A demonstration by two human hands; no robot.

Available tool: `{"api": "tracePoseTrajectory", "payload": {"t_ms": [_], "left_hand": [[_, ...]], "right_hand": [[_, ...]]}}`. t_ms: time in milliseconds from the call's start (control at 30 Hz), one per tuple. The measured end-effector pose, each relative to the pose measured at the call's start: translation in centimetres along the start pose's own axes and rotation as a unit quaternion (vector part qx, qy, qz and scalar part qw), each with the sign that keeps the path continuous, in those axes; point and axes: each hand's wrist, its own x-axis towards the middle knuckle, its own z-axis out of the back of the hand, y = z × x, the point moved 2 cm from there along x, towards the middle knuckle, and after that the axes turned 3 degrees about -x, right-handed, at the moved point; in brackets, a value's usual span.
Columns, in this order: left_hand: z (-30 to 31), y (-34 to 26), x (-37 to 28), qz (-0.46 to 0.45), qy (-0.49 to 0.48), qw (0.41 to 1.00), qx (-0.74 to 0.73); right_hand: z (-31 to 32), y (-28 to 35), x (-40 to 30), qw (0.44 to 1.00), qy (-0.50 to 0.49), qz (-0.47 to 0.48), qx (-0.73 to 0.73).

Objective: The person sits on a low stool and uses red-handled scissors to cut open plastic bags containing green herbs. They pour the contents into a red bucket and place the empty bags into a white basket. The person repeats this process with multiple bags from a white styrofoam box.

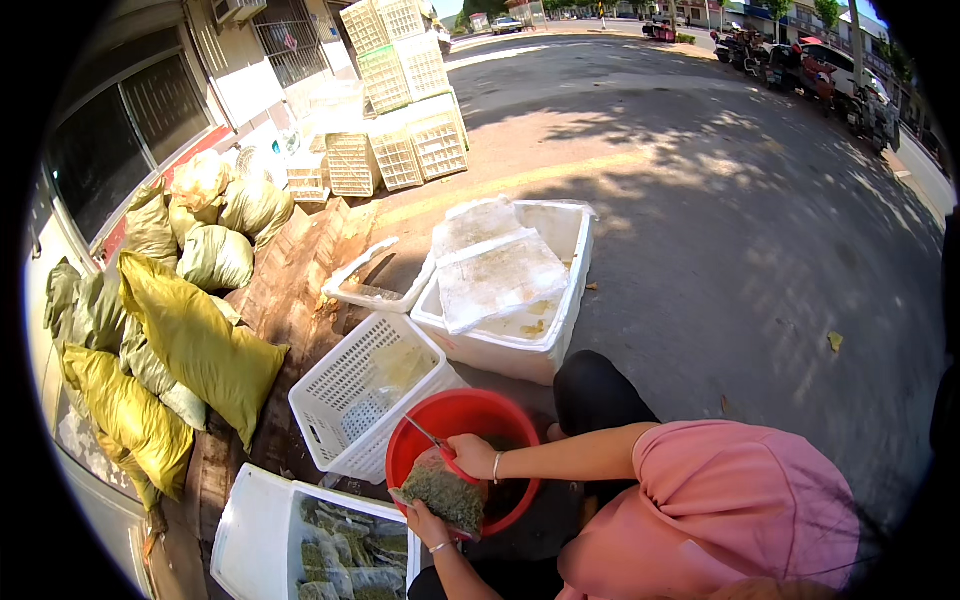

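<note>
My right hand (474,456) grips a pair of scissors (429,430) with red handles, its metal blades pointing up and left. My left hand (429,523) holds the edge of a clear plastic bag (446,491) filled with grey-green, fine-textured plant matter. Both hands are over a red plastic basin (517,420), and the bag hides part of its inside. Dark contents at the basin's bottom are hard to make out. Below left, a white foam box (255,517) holds several similar clear bags (352,551).
A white perforated plastic crate (319,431) with plastic film inside stands beside the basin. Behind it is a foam box (581,262) with broken foam lid pieces (502,274) on top. Yellow woven sacks (202,337) lie left; stacked plastic crates (416,139) stand farther back.
</note>
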Motion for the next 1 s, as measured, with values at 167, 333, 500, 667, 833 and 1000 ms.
{"api": "tracePoseTrajectory", "payload": {"t_ms": [167, 333, 500, 667, 833, 1000], "left_hand": [[-0.2, 0.1, 0.6, -0.058, -0.094, 0.980, 0.168], [-3.0, -3.5, -1.2, -0.123, -0.044, 0.989, 0.069], [-2.6, -4.6, -1.2, -0.114, -0.007, 0.968, 0.224], [-4.4, -5.7, -1.9, -0.192, 0.035, 0.948, 0.252], [-4.5, -6.1, -2.0, -0.203, 0.057, 0.948, 0.240], [-4.3, -5.1, -1.6, -0.206, 0.071, 0.944, 0.246]], "right_hand": [[0.1, 0.4, -2.1, 0.992, -0.003, 0.107, -0.068], [-1.0, 1.2, -4.1, 0.927, 0.084, 0.279, -0.235], [2.1, 1.6, -1.2, 0.951, -0.021, 0.225, -0.212], [1.6, 3.3, 1.7, 0.910, 0.028, 0.329, -0.251], [0.4, 3.1, 1.8, 0.899, 0.057, 0.344, -0.267], [0.9, 3.4, 1.8, 0.888, 0.066, 0.375, -0.258]]}}
